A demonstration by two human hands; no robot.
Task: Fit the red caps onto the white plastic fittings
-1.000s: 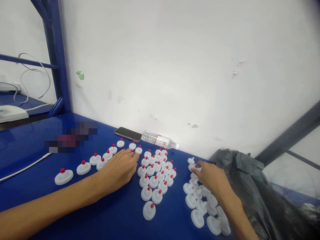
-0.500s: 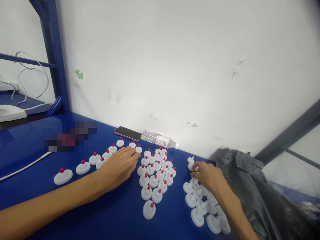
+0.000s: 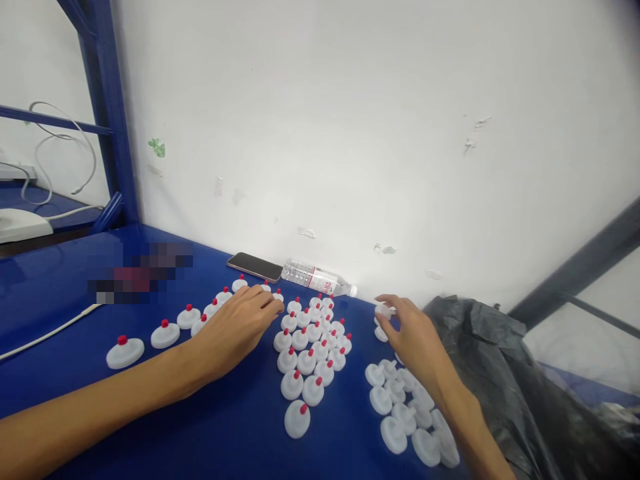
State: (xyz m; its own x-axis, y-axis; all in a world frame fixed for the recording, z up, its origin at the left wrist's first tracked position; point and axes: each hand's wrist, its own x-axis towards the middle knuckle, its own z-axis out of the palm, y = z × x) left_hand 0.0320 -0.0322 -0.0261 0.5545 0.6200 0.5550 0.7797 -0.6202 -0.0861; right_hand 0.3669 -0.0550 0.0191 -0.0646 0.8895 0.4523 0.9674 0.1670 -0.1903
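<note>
My right hand (image 3: 417, 340) pinches a white nozzle cap (image 3: 384, 311) between thumb and fingers at the far end of the right-hand group. Below it lies a cluster of plain white caps (image 3: 394, 435), round discs with a stubby white spout and no red tip. My left hand (image 3: 245, 327) is closed, its fingers curled down among white caps with red tips (image 3: 189, 317); whatever is under the fingertips is hidden. Between my hands stands a tight group of red-tipped caps (image 3: 306, 362), tips up.
A phone (image 3: 255, 266) and a clear water bottle (image 3: 317, 277) lie along the wall on the blue table (image 3: 210, 433). At the right is a dark plastic bag (image 3: 480, 353). A white cable (image 3: 50, 340) runs in from the left to a blurred-out patch.
My right hand has moved slightly up and away towards the wall, uncovering more plain caps, and now grips one. My left hand has shifted a little further towards the back caps.
</note>
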